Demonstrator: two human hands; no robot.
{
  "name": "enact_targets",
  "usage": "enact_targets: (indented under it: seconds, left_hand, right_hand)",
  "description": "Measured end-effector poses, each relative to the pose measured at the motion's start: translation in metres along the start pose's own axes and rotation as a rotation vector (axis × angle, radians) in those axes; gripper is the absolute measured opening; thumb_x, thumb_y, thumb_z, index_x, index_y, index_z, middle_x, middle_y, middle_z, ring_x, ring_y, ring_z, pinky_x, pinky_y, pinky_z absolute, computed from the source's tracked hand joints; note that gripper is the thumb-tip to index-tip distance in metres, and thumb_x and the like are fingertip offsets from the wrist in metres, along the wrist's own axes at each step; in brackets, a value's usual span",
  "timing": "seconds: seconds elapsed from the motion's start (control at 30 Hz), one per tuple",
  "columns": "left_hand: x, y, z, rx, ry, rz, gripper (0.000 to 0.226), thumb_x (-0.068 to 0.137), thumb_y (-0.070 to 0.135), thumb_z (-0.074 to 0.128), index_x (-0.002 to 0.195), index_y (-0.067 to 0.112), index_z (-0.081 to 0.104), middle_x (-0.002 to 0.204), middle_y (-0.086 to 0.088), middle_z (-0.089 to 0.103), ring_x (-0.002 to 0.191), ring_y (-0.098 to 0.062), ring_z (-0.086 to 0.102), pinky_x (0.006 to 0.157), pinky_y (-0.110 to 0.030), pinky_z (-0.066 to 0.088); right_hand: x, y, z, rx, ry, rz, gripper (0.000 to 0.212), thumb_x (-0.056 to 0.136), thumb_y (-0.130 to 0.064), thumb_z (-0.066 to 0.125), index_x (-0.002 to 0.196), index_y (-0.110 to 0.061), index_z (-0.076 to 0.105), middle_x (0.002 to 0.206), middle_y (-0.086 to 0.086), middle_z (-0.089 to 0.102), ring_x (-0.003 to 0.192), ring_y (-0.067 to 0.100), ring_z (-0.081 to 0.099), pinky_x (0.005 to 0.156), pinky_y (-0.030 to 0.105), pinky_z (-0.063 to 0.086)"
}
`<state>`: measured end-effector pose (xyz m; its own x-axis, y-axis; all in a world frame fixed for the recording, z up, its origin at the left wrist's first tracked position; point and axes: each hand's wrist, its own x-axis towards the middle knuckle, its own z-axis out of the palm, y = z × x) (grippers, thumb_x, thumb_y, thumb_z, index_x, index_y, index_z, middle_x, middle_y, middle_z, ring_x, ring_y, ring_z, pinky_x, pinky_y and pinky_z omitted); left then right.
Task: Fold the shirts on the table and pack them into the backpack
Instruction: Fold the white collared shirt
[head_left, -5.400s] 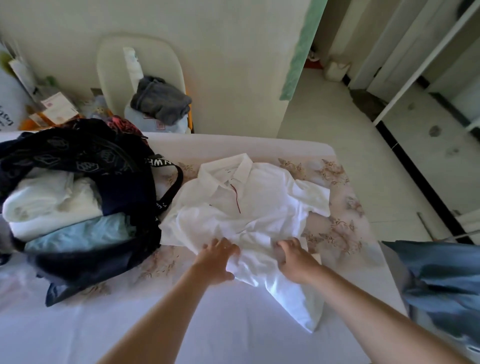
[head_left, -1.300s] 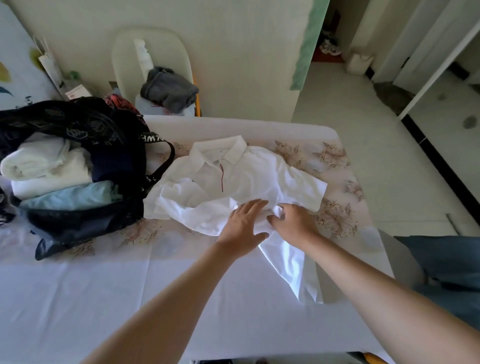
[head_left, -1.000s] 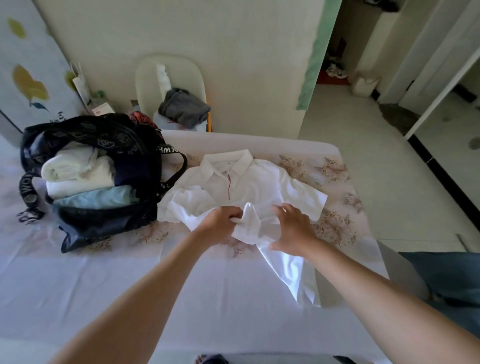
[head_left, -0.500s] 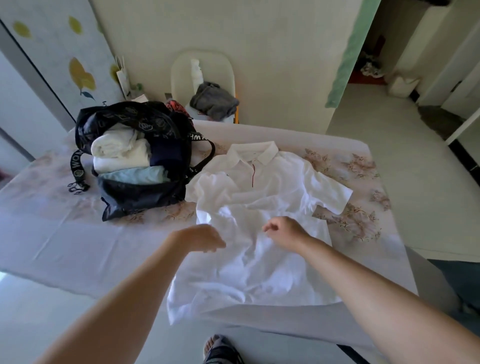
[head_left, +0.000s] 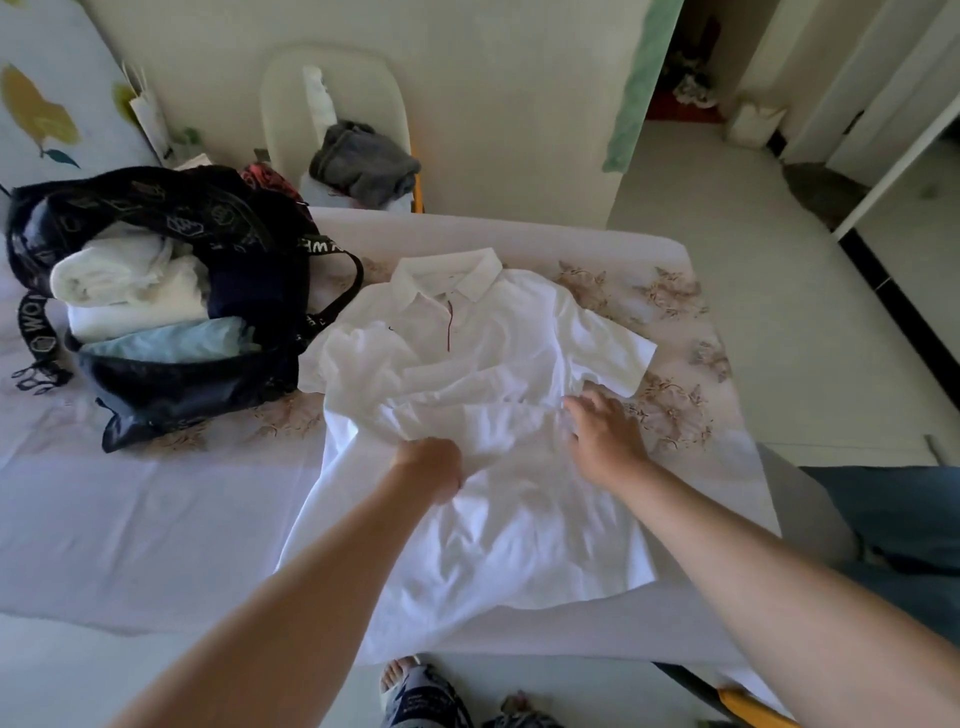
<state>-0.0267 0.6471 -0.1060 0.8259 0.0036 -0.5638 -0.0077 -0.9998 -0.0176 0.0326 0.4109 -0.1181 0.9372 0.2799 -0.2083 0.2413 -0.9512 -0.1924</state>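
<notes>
A white polo shirt (head_left: 483, 332) lies face up on the table, collar far from me, its hem hanging over the near edge. My left hand (head_left: 431, 467) grips a bunch of the shirt's fabric at its middle. My right hand (head_left: 602, 431) lies flat on the shirt near the right sleeve, fingers spread. The black backpack (head_left: 208, 374) stands open at the left, with rolled white clothes (head_left: 119, 286) and a light blue garment (head_left: 176, 340) inside.
The table (head_left: 130, 519) wears a white cloth with a floral print. Behind it a pale chair (head_left: 332, 98) holds a grey garment (head_left: 363, 161). A blue-covered seat (head_left: 893, 530) sits at the right. My feet show below the near edge.
The shirt's bunched lower part has been pulled out toward me and now hangs over the table edge. My right hand moved right and flattened; my left hand keeps hold of the fabric.
</notes>
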Motion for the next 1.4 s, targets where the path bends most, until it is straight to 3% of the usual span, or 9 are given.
enact_targets:
  seconds: [0.1, 0.27, 0.33, 0.43, 0.6, 0.8, 1.0, 1.27, 1.4]
  left_hand:
    - [0.012, 0.01, -0.008, -0.044, 0.056, 0.027, 0.033, 0.092, 0.024, 0.055, 0.125, 0.021, 0.061, 0.126, -0.005, 0.058, 0.119, -0.027, 0.054, 0.096, -0.036, 0.045]
    - [0.027, 0.029, -0.01, -0.222, 0.438, 0.242, 0.074, 0.086, 0.025, 0.069, 0.15, 0.03, 0.032, 0.153, 0.0, 0.033, 0.142, -0.023, 0.028, 0.113, -0.037, 0.024]
    - [0.028, 0.034, -0.011, -0.182, 0.379, 0.27, 0.06, 0.088, 0.027, 0.067, 0.143, 0.035, 0.044, 0.146, 0.003, 0.046, 0.137, -0.02, 0.038, 0.115, -0.036, 0.019]
    - [0.023, 0.033, -0.019, -0.155, 0.126, 0.295, 0.027, 0.092, 0.027, 0.058, 0.116, 0.036, 0.066, 0.123, 0.009, 0.064, 0.119, -0.017, 0.055, 0.104, -0.031, 0.039]
    - [0.021, 0.028, -0.036, -0.218, -0.123, 0.33, 0.03, 0.089, 0.028, 0.061, 0.117, 0.031, 0.068, 0.118, 0.011, 0.066, 0.113, -0.012, 0.059, 0.096, -0.027, 0.045]
    - [0.059, 0.031, -0.069, -0.451, 0.174, 0.271, 0.03, 0.096, 0.025, 0.048, 0.117, 0.035, 0.066, 0.122, 0.01, 0.065, 0.111, -0.013, 0.06, 0.094, -0.028, 0.046]
    - [0.13, 0.034, -0.099, -0.426, 0.296, 0.278, 0.038, 0.099, 0.022, 0.044, 0.136, 0.028, 0.053, 0.135, 0.002, 0.053, 0.126, -0.019, 0.047, 0.1, -0.036, 0.043]
    - [0.233, 0.015, -0.149, -0.401, 0.325, 0.027, 0.061, 0.103, 0.026, 0.04, 0.155, 0.009, 0.014, 0.16, -0.009, 0.016, 0.137, -0.032, 0.038, 0.102, -0.046, 0.04]
    - [0.274, 0.011, -0.17, -0.532, 0.29, -0.159, 0.058, 0.101, 0.027, 0.046, 0.149, 0.003, 0.026, 0.146, -0.017, 0.039, 0.13, -0.035, 0.046, 0.102, -0.043, 0.041]
  right_hand:
    - [0.008, 0.009, -0.002, -0.116, -0.13, 0.086, 0.054, 0.096, -0.03, 0.053, 0.146, -0.022, 0.034, 0.141, 0.009, 0.049, 0.127, 0.034, 0.049, 0.102, 0.047, 0.037]
    - [0.0, 0.008, -0.016, 0.157, -0.11, -0.039, 0.018, 0.085, -0.024, 0.065, 0.102, -0.021, 0.07, 0.1, 0.001, 0.071, 0.095, 0.024, 0.065, 0.077, 0.029, 0.044]
    - [-0.006, 0.004, -0.026, 0.294, -0.357, -0.064, 0.011, 0.081, -0.024, 0.068, 0.092, -0.023, 0.07, 0.088, -0.003, 0.069, 0.083, 0.017, 0.065, 0.067, 0.026, 0.047]
    - [-0.012, 0.003, -0.038, 0.31, -0.633, -0.029, 0.01, 0.084, -0.034, 0.07, 0.084, -0.024, 0.073, 0.071, -0.007, 0.067, 0.068, 0.01, 0.064, 0.059, 0.022, 0.048]
    - [0.013, 0.013, -0.053, 0.396, -0.273, 0.052, 0.024, 0.095, -0.029, 0.05, 0.073, -0.022, 0.056, 0.077, -0.008, 0.059, 0.073, 0.014, 0.057, 0.063, 0.028, 0.041]
    - [0.076, 0.035, -0.048, 0.242, -0.009, 0.091, 0.03, 0.098, -0.018, 0.047, 0.125, -0.018, 0.06, 0.13, 0.002, 0.056, 0.118, 0.024, 0.054, 0.093, 0.036, 0.047]
    - [0.142, 0.061, -0.039, -0.016, 0.065, 0.159, 0.042, 0.1, -0.023, 0.047, 0.141, -0.015, 0.044, 0.143, 0.007, 0.05, 0.126, 0.032, 0.049, 0.101, 0.044, 0.042]
    - [0.183, 0.069, -0.029, -0.037, 0.075, 0.23, 0.026, 0.097, -0.035, 0.045, 0.107, -0.021, 0.064, 0.109, 0.004, 0.062, 0.106, 0.027, 0.056, 0.093, 0.041, 0.041]
    - [0.184, 0.078, -0.034, 0.175, 0.15, 0.217, 0.015, 0.101, -0.026, 0.047, 0.103, -0.018, 0.06, 0.094, 0.001, 0.066, 0.088, 0.026, 0.063, 0.085, 0.037, 0.042]
